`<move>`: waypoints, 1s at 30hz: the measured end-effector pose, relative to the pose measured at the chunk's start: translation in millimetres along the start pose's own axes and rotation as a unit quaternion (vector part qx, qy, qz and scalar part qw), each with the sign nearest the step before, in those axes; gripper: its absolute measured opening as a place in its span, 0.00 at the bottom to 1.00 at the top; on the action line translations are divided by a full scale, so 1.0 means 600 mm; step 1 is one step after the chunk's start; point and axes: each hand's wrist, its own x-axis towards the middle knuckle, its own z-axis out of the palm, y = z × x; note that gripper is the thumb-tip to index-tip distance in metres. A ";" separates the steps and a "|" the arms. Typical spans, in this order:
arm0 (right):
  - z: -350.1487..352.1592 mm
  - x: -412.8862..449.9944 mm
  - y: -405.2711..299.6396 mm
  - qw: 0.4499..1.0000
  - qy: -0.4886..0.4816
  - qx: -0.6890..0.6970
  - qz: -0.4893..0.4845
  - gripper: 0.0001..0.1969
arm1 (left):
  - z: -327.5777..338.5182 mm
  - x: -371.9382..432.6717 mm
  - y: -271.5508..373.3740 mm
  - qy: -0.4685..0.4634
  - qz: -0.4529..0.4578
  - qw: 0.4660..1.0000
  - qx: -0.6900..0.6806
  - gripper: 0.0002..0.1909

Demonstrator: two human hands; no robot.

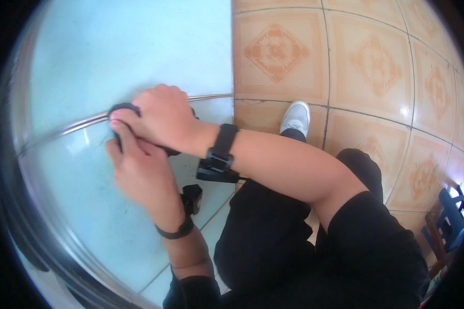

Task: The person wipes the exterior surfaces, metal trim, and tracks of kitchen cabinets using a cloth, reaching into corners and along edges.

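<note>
My right hand [164, 114] is closed over a soft-looking black thing [125, 107], perhaps a folded cloth; most of it is hidden under my fingers. Just below, my left hand [143, 170] pinches the same black thing between thumb and fingers, and the two hands touch. Both are close against a glossy light-blue panel [100, 50], over the thin metal strip [81, 123] that runs across it. A black strap with a small device sits on each wrist. The hands are slightly blurred.
A metal-edged frame [67, 235] curves along the left and lower left. Patterned floor tiles [278, 54] lie to the right, with my white shoe [295, 116] on them. A blue plastic chair or rack [450, 220] stands at the far right.
</note>
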 end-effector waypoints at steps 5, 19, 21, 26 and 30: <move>-0.012 -0.052 0.195 0.990 -0.040 -0.080 0.106 0.28 | 0.133 -0.082 0.055 -0.179 0.053 0.982 -0.027 0.20; -0.078 -0.086 0.481 0.902 -0.128 -0.194 0.363 0.33 | 0.376 -0.174 0.176 -0.456 0.117 0.867 -0.166 0.19; -0.105 -0.099 0.470 0.908 -0.078 -0.202 0.358 0.32 | 0.339 -0.152 0.202 -0.486 0.125 0.848 -0.169 0.21; -0.166 -0.080 0.359 0.882 -0.048 -0.152 0.443 0.28 | 0.291 -0.100 0.198 -0.436 0.122 0.843 -0.291 0.25; -0.231 -0.010 0.204 0.866 0.018 -0.145 0.479 0.25 | 0.210 -0.023 0.210 -0.428 -0.059 0.756 -0.493 0.28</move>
